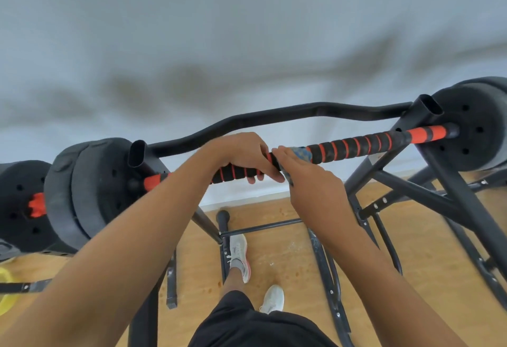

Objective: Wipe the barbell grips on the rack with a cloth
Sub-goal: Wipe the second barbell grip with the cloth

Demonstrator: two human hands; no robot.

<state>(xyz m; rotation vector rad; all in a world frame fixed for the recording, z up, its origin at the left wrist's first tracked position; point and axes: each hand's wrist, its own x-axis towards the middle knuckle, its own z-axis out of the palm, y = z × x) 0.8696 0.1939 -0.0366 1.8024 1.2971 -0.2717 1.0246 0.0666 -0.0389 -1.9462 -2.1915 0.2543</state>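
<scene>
Across the middle of the frame the barbell (pixel 356 145) lies on the black rack (pixel 450 198), its grip wrapped in black foam with orange stripes. The left hand (pixel 241 155) curls around the grip at centre. Touching its right side, the right hand (pixel 307 179) pinches a blue cloth (pixel 303 153) against the bar.
</scene>
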